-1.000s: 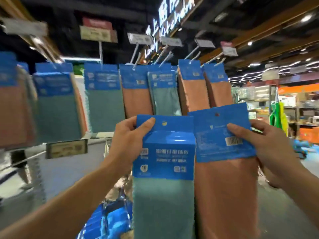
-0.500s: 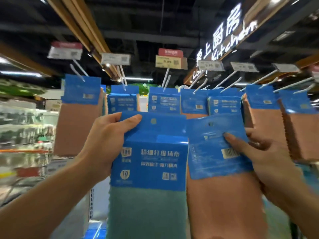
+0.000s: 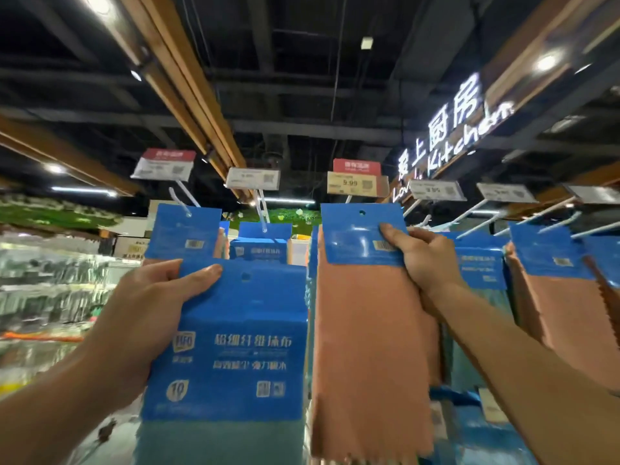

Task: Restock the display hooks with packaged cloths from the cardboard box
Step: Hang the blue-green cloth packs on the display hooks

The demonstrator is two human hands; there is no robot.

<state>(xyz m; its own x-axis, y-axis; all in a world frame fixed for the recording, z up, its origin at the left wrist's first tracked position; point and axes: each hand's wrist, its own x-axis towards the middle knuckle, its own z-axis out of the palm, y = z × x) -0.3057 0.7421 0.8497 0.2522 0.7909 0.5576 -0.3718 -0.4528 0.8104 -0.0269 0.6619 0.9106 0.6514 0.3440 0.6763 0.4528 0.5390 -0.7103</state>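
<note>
Above me, at twelve o'clock, hung a dark open ceiling (image 3: 302, 62) crossed by black beams, with long wooden slats (image 3: 188, 95) running from eleven o'clock down toward the centre. Round spotlights (image 3: 547, 62) glowed at one and eleven o'clock, and a white lit sign (image 3: 459, 129) reading "Kitchen" shone at two. At nine o'clock I saw blurred store shelves (image 3: 50, 280) under a green leafy band (image 3: 50, 213).

Both arms raised — left hand (image 3: 147, 317) grips teal pack (image 3: 241, 357), right hand (image 3: 424, 260) higher, pinching orange pack (image 3: 369, 337).

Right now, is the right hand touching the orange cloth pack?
Touching. The head view shows the right hand pinching the orange cloth pack by its blue card, thumb pressed on the front.
</note>
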